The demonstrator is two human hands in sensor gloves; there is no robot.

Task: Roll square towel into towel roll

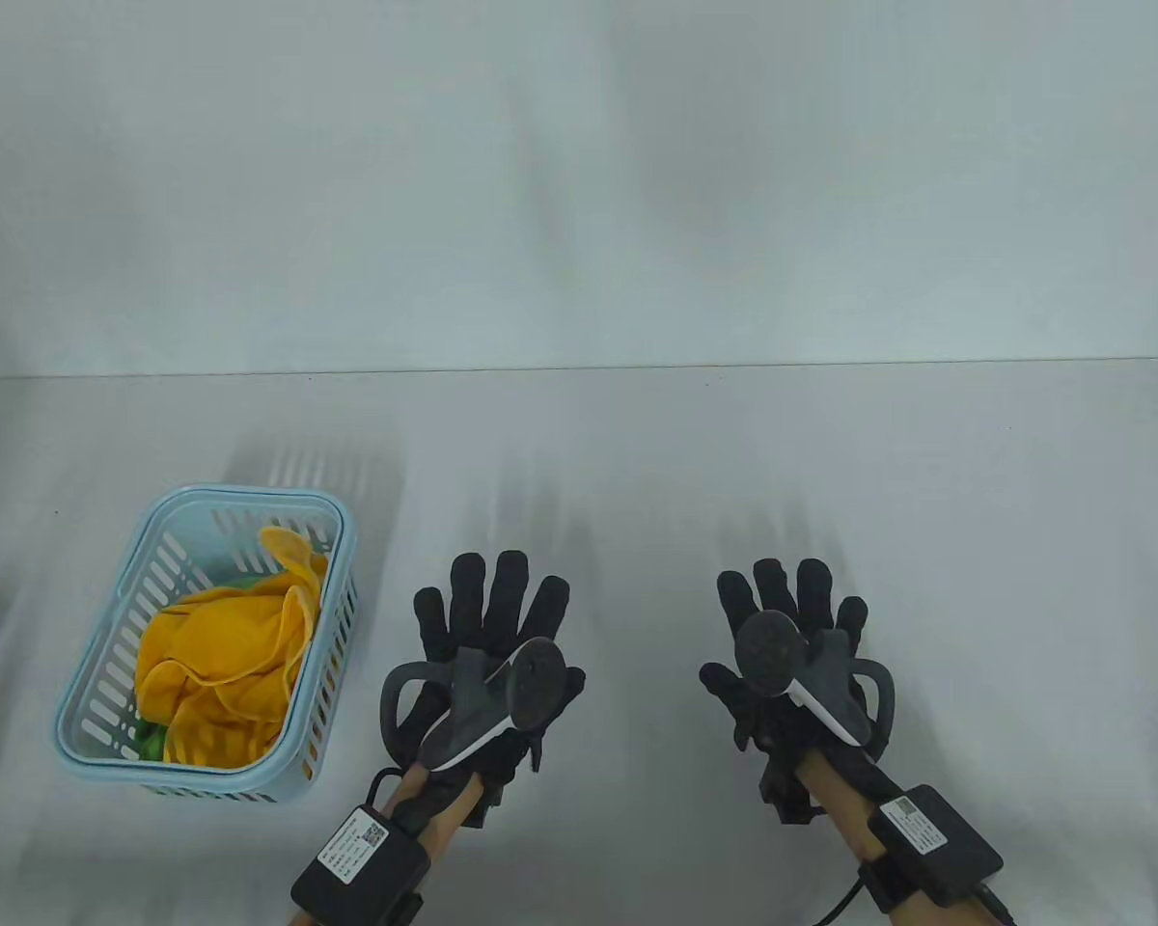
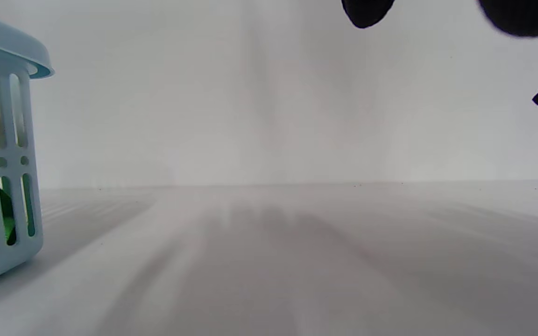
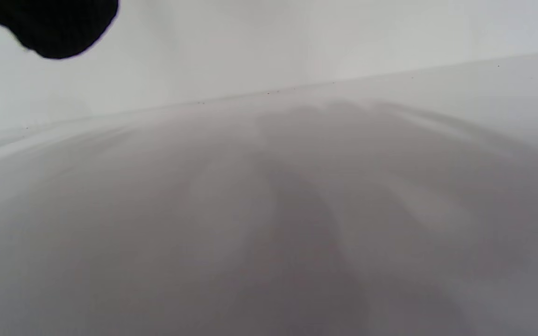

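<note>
Both hands lie flat and apart on the table (image 1: 637, 463), palms down, fingers straight and spread, gripping nothing — this looks like a ready pose before any reach, with the work space between and ahead of them left free for laying out cloth. The left hand (image 1: 487, 632) sits just beside the basket (image 1: 338, 598), which makes it the likelier one to fetch from it; the right hand (image 1: 791, 632) is well apart from the basket.

The towel (image 1: 227, 656) is not yet out: it lies crumpled inside the basket, a soft orange-yellow heap with wavy, folded edges, one corner rising above the rim. Its square shape cannot be made out in that bundle. Something green (image 1: 151, 741) shows under it at the near end, also glimpsed through the slots in the left wrist view; what it is I cannot tell.

The basket is pale blue plastic, rectangular with rounded corners and slotted walls — rigid and light by the look of it, so it may shift if the cloth is tugged out sideways. The table wears a smooth, matte white covering.
</note>
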